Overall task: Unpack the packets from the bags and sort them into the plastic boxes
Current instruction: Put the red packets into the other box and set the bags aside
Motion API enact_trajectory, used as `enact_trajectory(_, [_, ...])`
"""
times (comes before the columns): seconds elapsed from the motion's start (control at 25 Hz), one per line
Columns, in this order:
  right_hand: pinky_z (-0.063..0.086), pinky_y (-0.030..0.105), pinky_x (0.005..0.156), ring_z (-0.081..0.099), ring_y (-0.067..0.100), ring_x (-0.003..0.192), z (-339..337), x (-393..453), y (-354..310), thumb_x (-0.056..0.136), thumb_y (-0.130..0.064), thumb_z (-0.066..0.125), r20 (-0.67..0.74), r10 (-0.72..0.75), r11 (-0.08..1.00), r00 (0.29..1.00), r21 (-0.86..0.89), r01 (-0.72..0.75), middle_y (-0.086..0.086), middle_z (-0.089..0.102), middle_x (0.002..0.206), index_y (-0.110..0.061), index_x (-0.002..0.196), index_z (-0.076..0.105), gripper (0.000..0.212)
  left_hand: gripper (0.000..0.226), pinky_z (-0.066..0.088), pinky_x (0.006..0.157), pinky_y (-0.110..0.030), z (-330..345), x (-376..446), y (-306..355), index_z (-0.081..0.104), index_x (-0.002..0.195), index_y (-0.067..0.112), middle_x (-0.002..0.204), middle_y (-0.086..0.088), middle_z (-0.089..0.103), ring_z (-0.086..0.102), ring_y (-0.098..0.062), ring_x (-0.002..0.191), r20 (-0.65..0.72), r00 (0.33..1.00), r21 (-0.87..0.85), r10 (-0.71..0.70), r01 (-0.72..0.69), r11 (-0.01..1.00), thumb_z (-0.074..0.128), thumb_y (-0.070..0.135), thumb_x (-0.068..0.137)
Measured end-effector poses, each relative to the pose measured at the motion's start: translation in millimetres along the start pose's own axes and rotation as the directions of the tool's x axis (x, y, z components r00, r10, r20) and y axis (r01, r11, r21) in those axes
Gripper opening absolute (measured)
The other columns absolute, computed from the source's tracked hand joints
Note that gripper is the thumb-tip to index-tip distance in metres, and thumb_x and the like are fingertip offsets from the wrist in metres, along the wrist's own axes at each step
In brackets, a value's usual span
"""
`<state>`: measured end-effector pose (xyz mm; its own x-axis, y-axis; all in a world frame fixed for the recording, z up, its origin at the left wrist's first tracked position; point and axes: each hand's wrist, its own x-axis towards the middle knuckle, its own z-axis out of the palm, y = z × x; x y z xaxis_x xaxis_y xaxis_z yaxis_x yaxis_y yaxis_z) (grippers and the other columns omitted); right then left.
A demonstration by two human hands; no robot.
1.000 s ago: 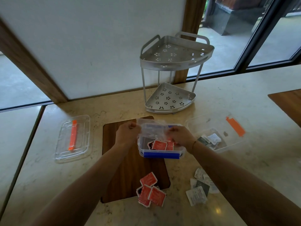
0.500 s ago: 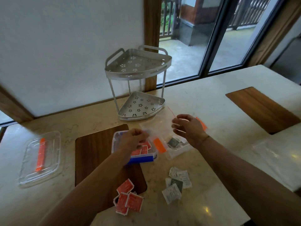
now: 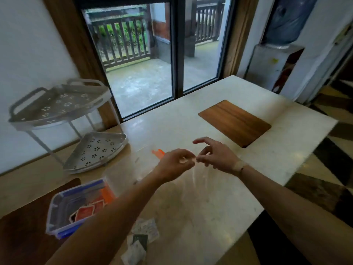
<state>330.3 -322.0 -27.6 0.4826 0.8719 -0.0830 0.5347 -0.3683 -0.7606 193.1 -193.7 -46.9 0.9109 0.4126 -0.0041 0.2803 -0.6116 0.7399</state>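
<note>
My left hand (image 3: pixel 174 165) and my right hand (image 3: pixel 216 156) meet above the counter, fingertips together. Both pinch the top edge of a thin clear bag (image 3: pixel 193 180) that hangs blurred below them. A blue-rimmed plastic box (image 3: pixel 57 205) sits at lower left with red packets (image 3: pixel 85 214) inside. Behind my left forearm stands a clear plastic box (image 3: pixel 122 173) with orange clips (image 3: pixel 158 152); its contents are hidden. Loose white and dark packets (image 3: pixel 141 240) lie on the counter near the front edge.
A two-tier metal corner rack (image 3: pixel 76 119) stands at the left against the wall. A wooden inset (image 3: pixel 235 122) lies in the pale counter (image 3: pixel 219 203) at the right, another at lower left. The counter ends at the right, with floor beyond it.
The view has swung right. My left hand left the blue-rimmed box and moved right to join my right hand; both now pinch the clear bag.
</note>
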Motion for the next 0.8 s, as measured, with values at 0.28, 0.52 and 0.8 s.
enact_trajectory(0.28, [0.048, 0.007, 0.065, 0.062, 0.004, 0.091, -78.0, -37.9, 96.1, 0.078, -0.035, 0.076, -0.002, 0.145, 0.981, 0.989, 0.129, -0.143, -0.011, 0.065, 0.100, -0.024, 0.121, 0.060, 0.047, 0.012, 0.053, 0.069, -0.023, 84.3, 62.8, 65.8, 0.071, 0.097, 0.014, 0.087, -0.001, 0.070, 0.065, -0.014, 0.079, 0.085, 0.982, -0.198, -0.171, 0.185, 0.963, 0.064, 0.020, 0.090])
enact_trajectory(0.52, [0.050, 0.017, 0.063, 0.069, 0.005, 0.077, -82.2, -77.8, 169.5, 0.084, -0.029, 0.071, 0.137, 0.381, 0.893, 0.914, 0.202, -0.403, -0.009, 0.074, 0.086, -0.022, 0.097, 0.071, 0.015, 0.002, 0.038, 0.049, -0.021, 133.0, 81.4, 63.9, 0.065, 0.088, 0.013, 0.079, -0.005, 0.069, 0.057, -0.012, 0.061, 0.139, 0.892, -0.414, -0.429, 0.446, 0.793, 0.063, 0.011, 0.088])
enact_trajectory(0.8, [0.046, 0.022, 0.060, 0.072, 0.013, 0.075, -52.6, -103.2, 209.7, 0.085, -0.026, 0.070, 0.177, 0.522, 0.717, 0.834, 0.439, -0.542, 0.002, 0.077, 0.085, -0.014, 0.097, 0.073, 0.017, 0.010, 0.034, 0.045, -0.021, 182.0, 78.4, 23.8, 0.061, 0.075, 0.014, 0.072, -0.004, 0.064, 0.053, -0.013, 0.058, 0.224, 0.784, -0.295, -0.579, 0.621, 0.726, 0.062, 0.008, 0.084])
